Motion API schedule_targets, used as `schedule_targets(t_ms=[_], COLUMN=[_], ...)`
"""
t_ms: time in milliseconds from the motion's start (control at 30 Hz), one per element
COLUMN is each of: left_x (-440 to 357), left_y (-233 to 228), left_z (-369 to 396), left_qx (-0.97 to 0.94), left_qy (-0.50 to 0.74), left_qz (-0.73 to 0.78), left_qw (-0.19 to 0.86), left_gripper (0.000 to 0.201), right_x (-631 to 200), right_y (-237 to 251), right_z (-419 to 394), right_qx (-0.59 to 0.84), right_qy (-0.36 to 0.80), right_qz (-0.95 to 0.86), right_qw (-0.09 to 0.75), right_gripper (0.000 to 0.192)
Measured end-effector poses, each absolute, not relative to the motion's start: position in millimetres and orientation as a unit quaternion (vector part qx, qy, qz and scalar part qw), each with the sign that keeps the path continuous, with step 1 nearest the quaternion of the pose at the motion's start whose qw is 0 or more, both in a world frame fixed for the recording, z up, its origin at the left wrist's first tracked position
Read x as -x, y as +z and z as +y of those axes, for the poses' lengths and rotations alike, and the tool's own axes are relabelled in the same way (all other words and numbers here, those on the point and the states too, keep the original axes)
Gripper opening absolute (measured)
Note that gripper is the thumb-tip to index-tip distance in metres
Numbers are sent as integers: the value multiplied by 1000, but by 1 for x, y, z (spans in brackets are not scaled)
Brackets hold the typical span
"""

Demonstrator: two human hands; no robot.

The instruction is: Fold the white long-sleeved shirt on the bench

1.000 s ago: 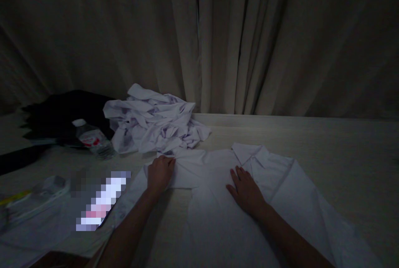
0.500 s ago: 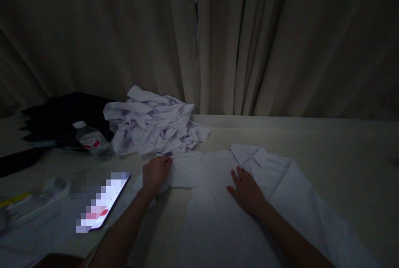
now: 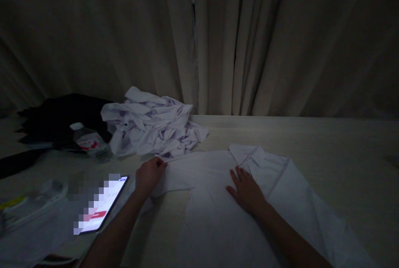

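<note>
A pale wood-grain table (image 3: 327, 151) stands against closed beige curtains (image 3: 264, 43) in a dim room. A flat white collared shirt (image 3: 218, 218) lies spread on the table. Beyond the shirt's left sleeve sits a crumpled heap of white garments (image 3: 152, 129); further left lie a clear plastic water bottle (image 3: 90, 142) and a lit phone (image 3: 101, 205). The left hand (image 3: 149, 175), fingers pinched on the sleeve edge, has drawn it further leftward than a second ago. The right hand (image 3: 246, 191) stays flat below the collar, fingers together.
</note>
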State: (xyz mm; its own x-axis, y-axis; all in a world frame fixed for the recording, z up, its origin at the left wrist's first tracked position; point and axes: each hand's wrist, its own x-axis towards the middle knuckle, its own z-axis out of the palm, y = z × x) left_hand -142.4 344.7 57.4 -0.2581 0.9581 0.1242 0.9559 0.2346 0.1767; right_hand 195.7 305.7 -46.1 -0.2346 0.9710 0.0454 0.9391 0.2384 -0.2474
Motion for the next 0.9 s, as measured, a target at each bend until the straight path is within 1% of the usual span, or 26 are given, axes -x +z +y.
schedule_targets(t_ms=[300, 533, 767, 900], left_x=[141, 136, 139, 136], left_y=[57, 61, 46, 36], left_z=[345, 336, 331, 329], left_qx=[-627, -652, -651, -673], left_qy=[43, -9, -25, -27], left_qz=[778, 758, 759, 739], left_qw=[4, -25, -28, -25], left_gripper=[36, 41, 36, 30], right_x=[-198, -198, -199, -208], right_y=[-37, -35, -35, -30], right_z=[305, 308, 304, 303], right_qx=[612, 617, 612, 605], right_qy=[82, 86, 91, 77], right_qz=[-782, -778, -780, -784], right_qw=[82, 86, 96, 116], right_gripper=[76, 76, 72, 62])
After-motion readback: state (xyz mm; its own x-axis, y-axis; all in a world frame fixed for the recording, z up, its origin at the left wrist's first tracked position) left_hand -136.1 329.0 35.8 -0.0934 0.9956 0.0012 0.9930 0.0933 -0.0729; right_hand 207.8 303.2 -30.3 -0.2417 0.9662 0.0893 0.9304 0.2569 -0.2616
